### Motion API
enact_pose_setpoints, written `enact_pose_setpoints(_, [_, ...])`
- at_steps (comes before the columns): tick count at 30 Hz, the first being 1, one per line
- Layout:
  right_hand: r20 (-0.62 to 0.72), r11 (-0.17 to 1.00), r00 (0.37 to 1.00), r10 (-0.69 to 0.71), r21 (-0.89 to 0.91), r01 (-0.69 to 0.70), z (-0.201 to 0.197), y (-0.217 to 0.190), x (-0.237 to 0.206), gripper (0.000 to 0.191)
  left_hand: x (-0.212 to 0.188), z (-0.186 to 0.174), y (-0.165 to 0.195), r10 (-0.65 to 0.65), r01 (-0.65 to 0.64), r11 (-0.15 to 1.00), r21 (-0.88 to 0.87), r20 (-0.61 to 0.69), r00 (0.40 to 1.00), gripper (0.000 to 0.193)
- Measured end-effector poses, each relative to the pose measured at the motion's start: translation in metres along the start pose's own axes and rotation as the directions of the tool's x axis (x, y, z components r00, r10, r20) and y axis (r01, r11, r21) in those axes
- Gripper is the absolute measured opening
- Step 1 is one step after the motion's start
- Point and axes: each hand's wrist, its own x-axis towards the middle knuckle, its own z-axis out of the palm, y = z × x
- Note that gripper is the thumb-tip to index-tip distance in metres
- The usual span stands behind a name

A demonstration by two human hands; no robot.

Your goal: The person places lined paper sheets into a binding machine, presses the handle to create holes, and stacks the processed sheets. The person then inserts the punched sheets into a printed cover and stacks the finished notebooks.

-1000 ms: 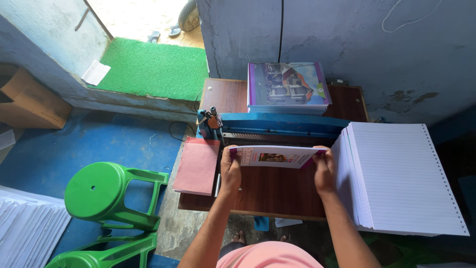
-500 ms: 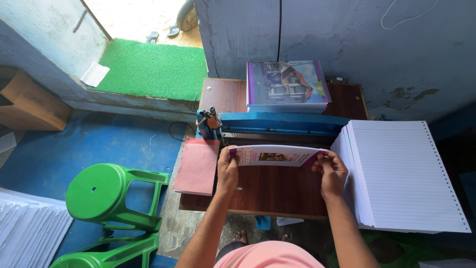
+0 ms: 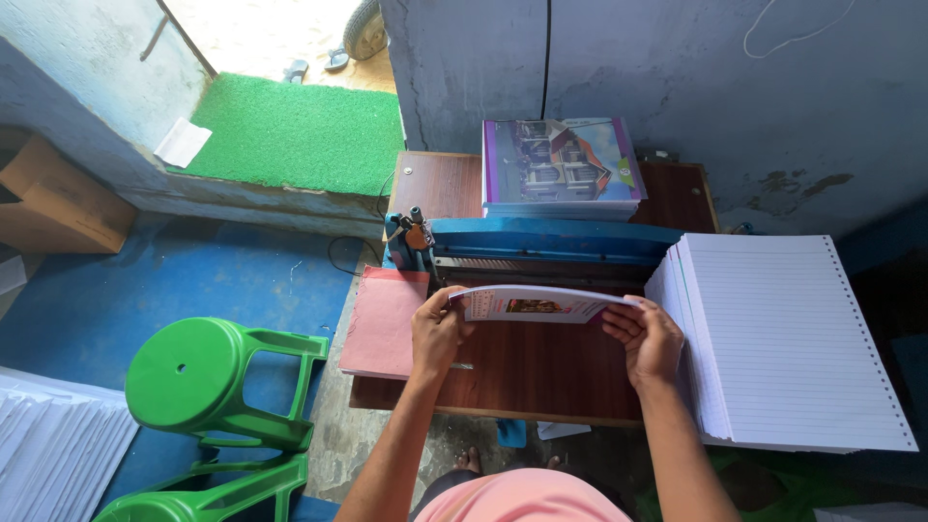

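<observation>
Since the earlier frame your right hand [image 3: 646, 338] has slid under the booklet [image 3: 536, 304], bowing it upward. Both hands clench its ends: left hand [image 3: 437, 332] at the left edge. You hold the booklet above the desk [image 3: 541, 372], just before the blue binding machine [image 3: 551, 246]. Judged so far: squared, not yet inserted. Ruled sheet stack [image 3: 788, 338] waits at right.

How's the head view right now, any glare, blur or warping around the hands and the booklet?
Head view: the left hand, right hand and booklet are sharp under soft, even light; daylight washes out the doorway ground beyond the green mat; the far-right floor is deep in shadow; wide-lens bending curves the edges of the ruled paper stack.
</observation>
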Motion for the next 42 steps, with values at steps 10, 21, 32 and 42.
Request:
enact_pose_setpoints(10, [-0.066, 0.995, 0.993, 0.097, -0.017, -0.098, 0.011, -0.014, -0.002, 0.021, 0.014, -0.017, -0.016, 0.372, -0.374, 0.927, -0.009, 0.124, 0.920, 0.019])
enact_pose_setpoints(21, [-0.077, 0.962, 0.972, 0.222, -0.144, -0.231, -0.044, 0.045, -0.036, 0.018, -0.021, -0.048, -0.028, 0.335, -0.415, 0.894, 0.170, 0.364, 0.869, 0.034])
enact_pose_setpoints(32, [-0.159, 0.805, 0.911, 0.380, -0.428, -0.410, -0.065, 0.080, -0.051, 0.032, -0.047, -0.055, -0.042, 0.216, -0.467, 0.779, 0.419, 0.519, 0.827, 0.042])
enact_pose_setpoints(42, [-0.180, 0.766, 0.918, 0.354, -0.507, -0.395, -0.038, 0.076, -0.034, 0.040, -0.017, -0.039, -0.044, 0.274, -0.491, 0.734, 0.469, 0.456, 0.846, 0.045])
